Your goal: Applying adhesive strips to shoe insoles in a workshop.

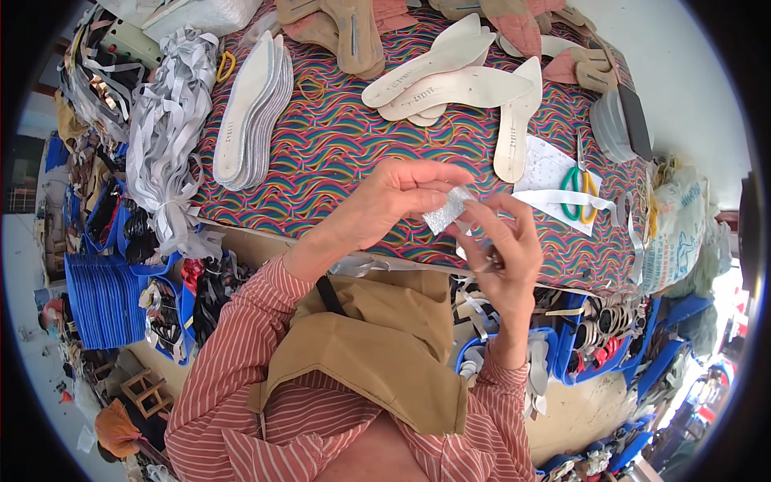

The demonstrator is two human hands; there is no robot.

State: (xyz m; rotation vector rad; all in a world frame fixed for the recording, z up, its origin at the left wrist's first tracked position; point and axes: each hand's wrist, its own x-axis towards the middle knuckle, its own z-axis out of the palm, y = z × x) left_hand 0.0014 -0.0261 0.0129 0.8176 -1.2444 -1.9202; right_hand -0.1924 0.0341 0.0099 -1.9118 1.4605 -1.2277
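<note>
Above the near edge of the table, both hands meet at a small, glittery silver strip of material [442, 218]. My left hand [371, 207] reaches in from the left, its fingertips pinched on the strip's upper left edge. On the other side, my right hand [512, 257] has its curled fingers and thumb at the strip's right end. A patterned cloth [321, 173] with wavy coloured bands covers the table under them. Beyond the hands lie several loose pale insoles [450, 88], with one insole [514, 136] pointing towards me. A neat stack of insoles [250, 120] stands to the left.
Green-and-yellow scissors [589, 197] and a white ribbon [554, 198] lie on paper [554, 161] at right. A bundle of grey straps [169, 120] hangs over the left edge. Brown-and-pink shoe parts [353, 40] lie at the back. Blue bins [104, 301] stand below the table.
</note>
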